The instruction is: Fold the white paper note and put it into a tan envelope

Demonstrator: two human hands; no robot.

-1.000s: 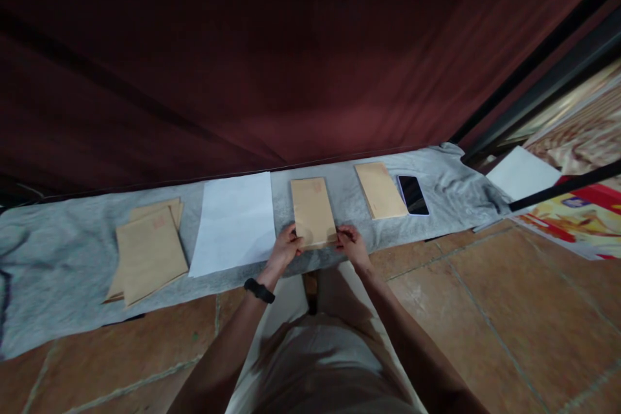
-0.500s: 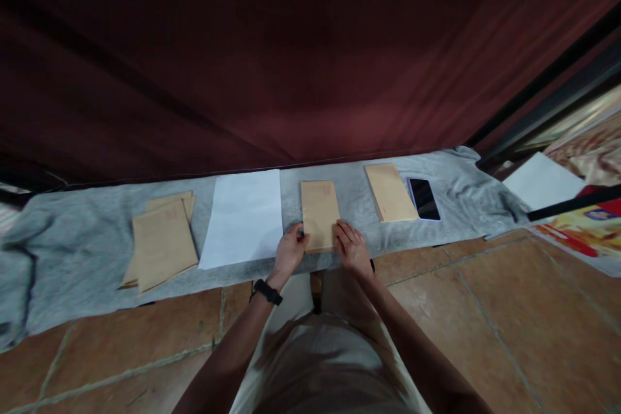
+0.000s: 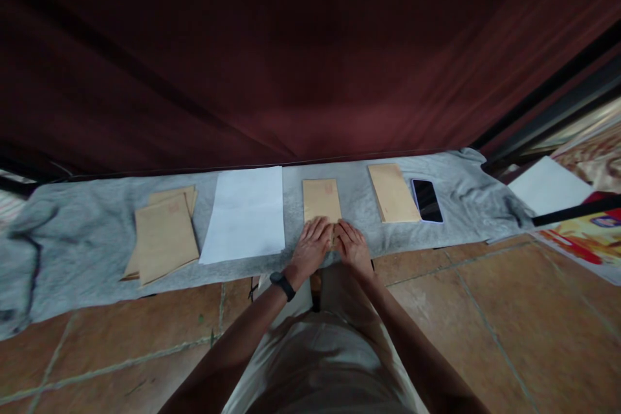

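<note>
A brown paper envelope with a small reddish print near its upper right corner lies upright in front of me on the grey cloth. My left hand rests flat across its lower part, fingers stretched out and covering much of that end. Beside it, my right hand lies along the lower right edge, its fingers extended and touching the paper. The two hands nearly meet at the thumbs. Whatever is under the palms is hidden.
Left of the envelope lie white paper sheets, then a loose pile of brown envelopes. More brown envelopes and a dark-screened phone are to the right. Grey cloth covers the narrow surface, backed by a dark red curtain.
My left hand has moved from the envelope's left edge to the right, onto its lower part. My right hand has stayed at the right edge. The view has shifted slightly.
</note>
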